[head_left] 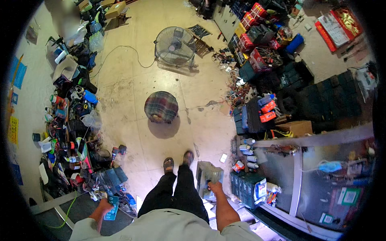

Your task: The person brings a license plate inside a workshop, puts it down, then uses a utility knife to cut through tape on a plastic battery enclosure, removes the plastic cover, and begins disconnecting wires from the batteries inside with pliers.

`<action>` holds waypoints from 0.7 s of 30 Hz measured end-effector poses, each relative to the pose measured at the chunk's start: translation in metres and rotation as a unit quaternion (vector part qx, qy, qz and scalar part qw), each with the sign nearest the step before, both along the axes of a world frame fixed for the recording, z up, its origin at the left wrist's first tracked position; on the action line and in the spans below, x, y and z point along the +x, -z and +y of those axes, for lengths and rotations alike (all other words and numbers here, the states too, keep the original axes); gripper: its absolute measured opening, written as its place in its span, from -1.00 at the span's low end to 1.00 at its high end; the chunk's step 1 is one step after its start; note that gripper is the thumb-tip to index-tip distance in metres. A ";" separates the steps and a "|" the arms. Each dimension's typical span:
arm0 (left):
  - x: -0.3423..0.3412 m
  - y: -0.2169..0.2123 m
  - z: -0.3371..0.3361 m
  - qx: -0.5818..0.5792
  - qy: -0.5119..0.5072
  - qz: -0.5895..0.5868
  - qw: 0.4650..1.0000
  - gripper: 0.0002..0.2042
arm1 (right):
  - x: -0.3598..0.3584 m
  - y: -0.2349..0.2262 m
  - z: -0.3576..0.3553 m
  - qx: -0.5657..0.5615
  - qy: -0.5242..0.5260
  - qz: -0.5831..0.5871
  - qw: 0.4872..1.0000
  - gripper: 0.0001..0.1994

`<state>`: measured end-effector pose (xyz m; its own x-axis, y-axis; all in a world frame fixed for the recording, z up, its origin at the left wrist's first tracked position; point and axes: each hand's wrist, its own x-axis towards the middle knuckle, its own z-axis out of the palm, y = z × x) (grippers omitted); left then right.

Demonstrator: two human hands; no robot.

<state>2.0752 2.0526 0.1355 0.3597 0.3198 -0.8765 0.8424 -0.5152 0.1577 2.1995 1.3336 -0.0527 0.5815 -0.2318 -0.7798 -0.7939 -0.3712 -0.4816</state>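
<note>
My left hand (105,205) is closed round the edge of a small blue licence plate (111,209) with pale characters, beside the clutter at the lower left. On the other side, my right hand (216,186) grips a grey, boxy object (205,172) with a worn, dusty-looking face. It hangs beside my right leg; its exact kind is unclear. My fingers partly hide where it is held. My sandalled feet stand on the tiled floor between the two hands.
A round plaid-covered stool (161,107) stands ahead of me, with a large floor fan (175,46) beyond and its cable on the floor. Tools and parts crowd the left wall. Dark battery-like blocks (244,188) and a glass door (277,180) are at my right.
</note>
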 end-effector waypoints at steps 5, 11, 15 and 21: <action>0.061 -0.032 -0.050 0.085 0.040 -0.014 0.995 -0.70 | 0.125 0.013 0.001 0.043 0.064 0.039 0.996 -0.77; 0.026 -0.017 -0.107 0.104 0.130 0.234 0.958 -0.55 | 0.217 0.134 -0.025 0.089 0.117 0.035 0.989 -0.83; 0.053 -0.031 -0.118 0.115 0.151 0.293 0.937 -0.52 | 0.261 0.200 -0.031 0.099 0.169 0.022 0.980 -0.78; 0.100 -0.030 -0.108 0.091 0.188 0.358 0.910 -0.46 | 0.303 0.331 -0.066 0.037 0.158 0.011 0.987 -0.73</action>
<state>2.1756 1.9443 0.1657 -0.1691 0.4547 -0.8745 0.4550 -0.7510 -0.4785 2.5025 1.2673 -0.3836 0.4723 -0.3397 -0.8134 -0.8749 -0.0682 -0.4795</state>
